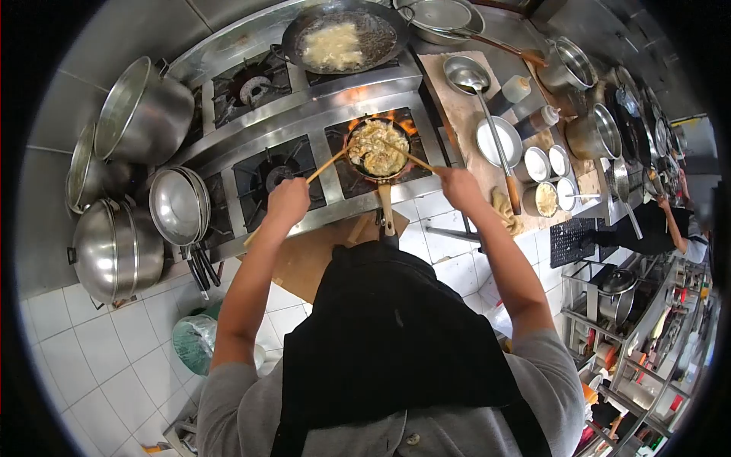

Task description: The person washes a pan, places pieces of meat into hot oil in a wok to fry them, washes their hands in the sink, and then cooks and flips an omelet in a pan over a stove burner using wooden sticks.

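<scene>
One wooden stick is gripped in the curled fingers of the left hand; a second stick, in those of the right hand. Ahead of and between the fingers, food lies in a small pan over flames. It is probably best turned gently from both sides, the unheld handle not bumped.

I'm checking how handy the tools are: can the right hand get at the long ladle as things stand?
Probably yes: the ladle has its grip near the right hand, and nothing visible blocks the way, though that hand holds a wooden stick it would likely need to set down.
</scene>
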`<state>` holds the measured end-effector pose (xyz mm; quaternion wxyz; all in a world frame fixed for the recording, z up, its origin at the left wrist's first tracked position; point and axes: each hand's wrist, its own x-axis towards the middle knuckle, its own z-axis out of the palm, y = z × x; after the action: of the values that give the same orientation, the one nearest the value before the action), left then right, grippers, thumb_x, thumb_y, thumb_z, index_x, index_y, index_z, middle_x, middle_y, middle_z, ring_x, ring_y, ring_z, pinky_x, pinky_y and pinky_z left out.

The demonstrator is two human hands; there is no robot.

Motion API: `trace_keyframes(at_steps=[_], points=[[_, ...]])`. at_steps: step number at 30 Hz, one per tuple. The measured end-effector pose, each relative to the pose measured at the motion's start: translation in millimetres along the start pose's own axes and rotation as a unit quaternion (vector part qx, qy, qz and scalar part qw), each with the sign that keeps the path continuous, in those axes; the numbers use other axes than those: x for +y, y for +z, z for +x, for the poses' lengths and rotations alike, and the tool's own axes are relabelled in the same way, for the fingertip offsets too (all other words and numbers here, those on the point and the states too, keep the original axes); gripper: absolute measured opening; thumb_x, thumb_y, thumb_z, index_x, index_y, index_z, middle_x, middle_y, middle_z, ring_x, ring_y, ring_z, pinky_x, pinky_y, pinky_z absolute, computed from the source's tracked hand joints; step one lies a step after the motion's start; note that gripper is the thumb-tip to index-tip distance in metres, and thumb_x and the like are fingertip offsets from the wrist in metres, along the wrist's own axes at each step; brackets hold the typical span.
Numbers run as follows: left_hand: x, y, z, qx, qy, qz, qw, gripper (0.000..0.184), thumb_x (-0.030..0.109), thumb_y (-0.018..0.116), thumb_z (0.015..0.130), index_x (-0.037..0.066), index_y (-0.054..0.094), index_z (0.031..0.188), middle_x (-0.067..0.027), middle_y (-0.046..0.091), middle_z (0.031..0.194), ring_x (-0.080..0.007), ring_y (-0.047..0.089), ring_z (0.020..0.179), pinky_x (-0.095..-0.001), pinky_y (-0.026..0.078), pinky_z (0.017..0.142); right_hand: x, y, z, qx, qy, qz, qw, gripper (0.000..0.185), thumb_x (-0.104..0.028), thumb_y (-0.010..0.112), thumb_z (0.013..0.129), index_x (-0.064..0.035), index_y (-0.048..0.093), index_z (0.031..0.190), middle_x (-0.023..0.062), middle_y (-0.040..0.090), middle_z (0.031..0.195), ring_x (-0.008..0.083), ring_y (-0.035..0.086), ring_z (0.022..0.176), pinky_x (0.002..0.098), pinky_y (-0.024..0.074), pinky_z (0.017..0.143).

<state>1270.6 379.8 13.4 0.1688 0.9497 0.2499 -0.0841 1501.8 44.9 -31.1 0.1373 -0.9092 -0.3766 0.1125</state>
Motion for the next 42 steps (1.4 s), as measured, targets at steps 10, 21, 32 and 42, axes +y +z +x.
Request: trace_keyframes(at_steps=[10, 21, 32, 42], points=[[-17.8, 55.7, 30.4, 0.018, 0.006, 0.031, 0.999, 0.024, 0.020, 0.052, 0.098, 0.002, 0.068, 0.098, -0.0277, 0.069, 0.086, -0.0461, 0.069, 0.084, -0.0571, 0.055, 0.075, -3.8, 18.1, -5.7, -0.016, 0.027, 0.015, 0.999, 0.039, -0.008, 0.051, 0.088, -0.0144, 0.070, 0.122, 0.0254, 0.071, 0.095, 0.0404, 0.071, 0.087, 0.0514, 0.0572, 0.076], [-4.4, 62.0, 50.4, 0.040, 0.011, 0.045, 0.998, 0.023, 0.016, 0.051, 0.096, 0.001, 0.068, 0.099, -0.0252, 0.071, 0.089, -0.0445, 0.071, 0.085, -0.0542, 0.057, 0.074, 11.7, 34.5, 12.2, 0.013, 0.077, 0.001, 0.997, 0.037, -0.008, 0.050, 0.090, -0.0157, 0.070, 0.120, 0.0245, 0.069, 0.092, 0.0418, 0.068, 0.085, 0.0517, 0.0555, 0.077], [15.4, 86.5, 77.2, 0.031, 0.048, 0.046, 0.997, 0.024, 0.017, 0.051, 0.095, 0.003, 0.070, 0.092, -0.0236, 0.071, 0.090, -0.0428, 0.071, 0.088, -0.0533, 0.057, 0.077, 14.1, 51.1, -36.7, 0.027, 0.049, 0.031, 0.998, 0.038, -0.008, 0.052, 0.088, -0.0091, 0.069, 0.121, 0.0275, 0.069, 0.086, 0.0425, 0.069, 0.080, 0.0524, 0.0566, 0.072], [8.2, 74.5, 53.1, 0.004, 0.048, 0.033, 0.998, 0.027, 0.020, 0.050, 0.098, 0.001, 0.068, 0.100, -0.0276, 0.070, 0.088, -0.0459, 0.070, 0.087, -0.0563, 0.056, 0.076, 4.8, 26.4, -45.4, 0.020, 0.042, 0.027, 0.999, 0.038, -0.005, 0.051, 0.086, -0.0069, 0.071, 0.119, 0.0277, 0.069, 0.085, 0.0430, 0.068, 0.081, 0.0516, 0.0547, 0.077]])
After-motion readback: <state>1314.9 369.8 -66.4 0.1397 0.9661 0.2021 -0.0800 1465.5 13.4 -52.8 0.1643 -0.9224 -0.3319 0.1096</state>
